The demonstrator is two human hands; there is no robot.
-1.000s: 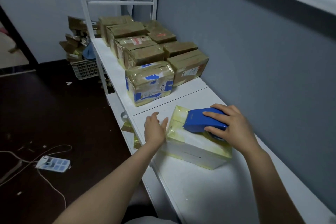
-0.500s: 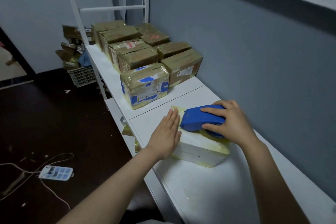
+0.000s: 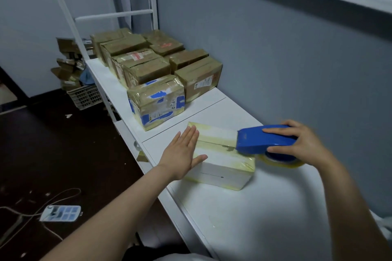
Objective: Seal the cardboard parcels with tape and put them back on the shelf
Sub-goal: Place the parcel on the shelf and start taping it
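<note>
A white parcel (image 3: 220,163) wrapped in yellowish tape lies on the white shelf (image 3: 244,214) in front of me. My left hand (image 3: 182,154) presses flat on its left end, fingers straight. My right hand (image 3: 301,144) grips a blue tape dispenser (image 3: 263,139) at the parcel's right end, with the clear tape roll (image 3: 282,162) hanging past the box's edge. A strip of tape runs along the top seam from the far left corner to the dispenser.
Several taped brown parcels (image 3: 148,65) stand in rows at the far end of the shelf, one with blue patches (image 3: 157,101) nearest. The grey wall runs along the right. On the dark floor lie a power strip (image 3: 61,213) with cables and a basket (image 3: 84,96) of cardboard.
My right hand has drawn the dispenser rightward across the parcel's top to its right end. My left hand moved onto the left end and flattened.
</note>
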